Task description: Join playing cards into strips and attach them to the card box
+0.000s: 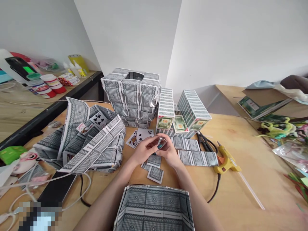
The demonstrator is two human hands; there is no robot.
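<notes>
My left hand (146, 148) and my right hand (169, 151) meet at the middle of the table, fingers closed around a playing card (163, 142) that looks bent or folded. Just below them lie loose playing cards (155, 174), backs up. Face-up cards (144, 134) rest to the left of my hands. To the right, two joined strips of cards (197, 158) lie flat. Between my forearms stands an open box made of cards (157, 200).
A tall card-built structure (134, 96) and stacked card packs (166, 106) stand behind. An open card-built box (96, 141) is at left. Black scissors (207, 142) and a yellow glue gun (226, 162) with its cord lie at right. Cables (86, 189) run along the left.
</notes>
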